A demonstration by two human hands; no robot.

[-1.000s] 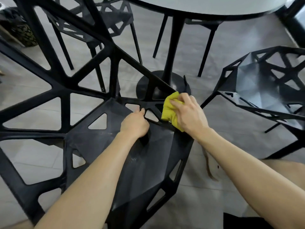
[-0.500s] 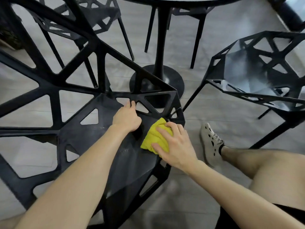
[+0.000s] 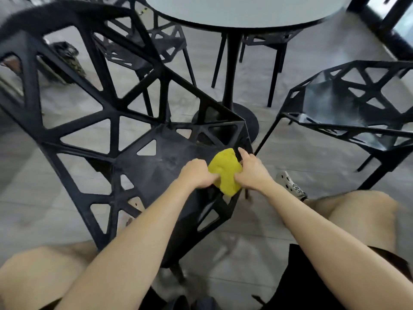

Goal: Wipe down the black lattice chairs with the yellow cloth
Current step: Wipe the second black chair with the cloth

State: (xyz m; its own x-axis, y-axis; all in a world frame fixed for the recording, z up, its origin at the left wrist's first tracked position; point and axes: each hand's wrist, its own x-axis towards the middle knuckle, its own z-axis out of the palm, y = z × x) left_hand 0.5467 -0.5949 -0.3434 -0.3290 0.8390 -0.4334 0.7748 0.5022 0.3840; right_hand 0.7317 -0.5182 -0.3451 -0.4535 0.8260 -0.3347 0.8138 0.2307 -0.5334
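Note:
A black lattice chair (image 3: 156, 157) stands right in front of me, its seat dusty and its open back rising to the left. The yellow cloth (image 3: 225, 170) lies bunched near the seat's right front corner. My left hand (image 3: 196, 173) grips the cloth's left edge with curled fingers. My right hand (image 3: 252, 171) pinches its right edge, index finger raised. A second black lattice chair (image 3: 348, 113) stands to the right, apart from both hands.
A round white-topped table (image 3: 245, 12) on a black pedestal (image 3: 232, 70) stands behind the chair, with further black chairs (image 3: 156, 45) around it. My bare knees and a grey clog (image 3: 290, 185) are at the bottom and right. The floor is grey tile.
My left hand has left the seat's lattice edge and taken hold of the cloth. Both hands now hold it near the seat's front corner. The view has pulled back.

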